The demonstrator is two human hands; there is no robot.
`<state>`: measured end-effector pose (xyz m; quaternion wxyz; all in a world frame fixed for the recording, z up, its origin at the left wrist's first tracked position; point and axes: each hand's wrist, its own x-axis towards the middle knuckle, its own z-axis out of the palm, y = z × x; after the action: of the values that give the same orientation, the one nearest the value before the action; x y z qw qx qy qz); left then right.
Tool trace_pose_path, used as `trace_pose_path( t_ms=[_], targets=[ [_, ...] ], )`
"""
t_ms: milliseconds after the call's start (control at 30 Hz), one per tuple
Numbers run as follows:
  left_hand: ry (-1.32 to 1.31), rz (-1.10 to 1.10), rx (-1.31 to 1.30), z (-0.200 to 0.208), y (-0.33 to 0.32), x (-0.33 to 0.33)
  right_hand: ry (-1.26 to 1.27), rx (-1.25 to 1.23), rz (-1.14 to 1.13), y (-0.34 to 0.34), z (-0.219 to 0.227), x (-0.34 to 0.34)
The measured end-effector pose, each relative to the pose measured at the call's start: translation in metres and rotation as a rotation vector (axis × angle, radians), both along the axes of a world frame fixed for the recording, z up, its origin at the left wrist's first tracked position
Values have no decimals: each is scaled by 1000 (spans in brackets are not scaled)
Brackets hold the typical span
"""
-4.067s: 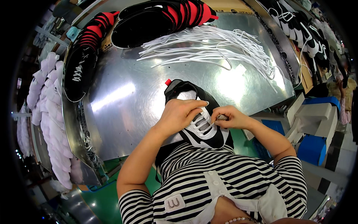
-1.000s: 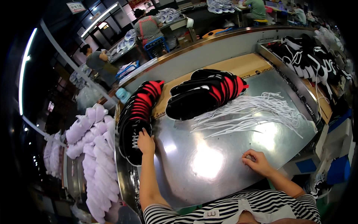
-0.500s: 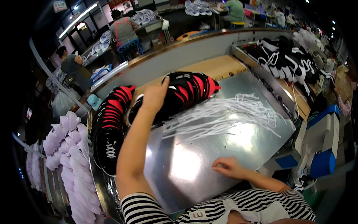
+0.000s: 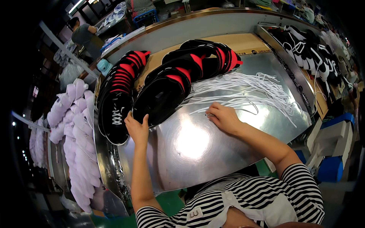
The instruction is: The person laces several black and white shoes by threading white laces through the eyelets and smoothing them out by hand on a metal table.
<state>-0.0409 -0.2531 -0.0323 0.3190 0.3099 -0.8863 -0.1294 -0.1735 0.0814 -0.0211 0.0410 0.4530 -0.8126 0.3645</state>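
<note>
Black shoe uppers with red parts lie in an overlapping, spread-out pile on the metal tabletop. My left hand is at the near end of the front one, its edge between thumb and fingers. Left of it, a tight row of similar uppers ends in one with white lacing. White shoelaces are heaped right of the pile. Over their near edge rests my right hand, fingers curled and drawn together. Whether a lace is pinched there is hidden.
Raised metal rims bound the tabletop, with cardboard along the far side. Black-and-white uppers fill a tray at right. White padded pieces hang at left. A blue-and-grey machine stands at right; a person works beyond.
My left hand has come back from atop the pile to its near end. The pile is now more spread out. My right hand has moved forward to the laces. The view has shifted downward.
</note>
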Motion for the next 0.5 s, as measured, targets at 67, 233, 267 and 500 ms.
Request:
trace_pose_path(
  t_ms=[67, 233, 267, 500],
  targets=[
    [64, -2, 122, -12, -10, -1, 63, -31, 20, -26, 6, -6],
    [232, 16, 424, -25, -34, 23, 132, 247, 50, -77, -20, -6],
    [392, 15, 436, -16, -33, 33, 135, 237, 45, -85, -26, -6],
    [390, -479, -100, 103, 143, 105, -174, -92, 34, -49, 34, -25]
  ],
)
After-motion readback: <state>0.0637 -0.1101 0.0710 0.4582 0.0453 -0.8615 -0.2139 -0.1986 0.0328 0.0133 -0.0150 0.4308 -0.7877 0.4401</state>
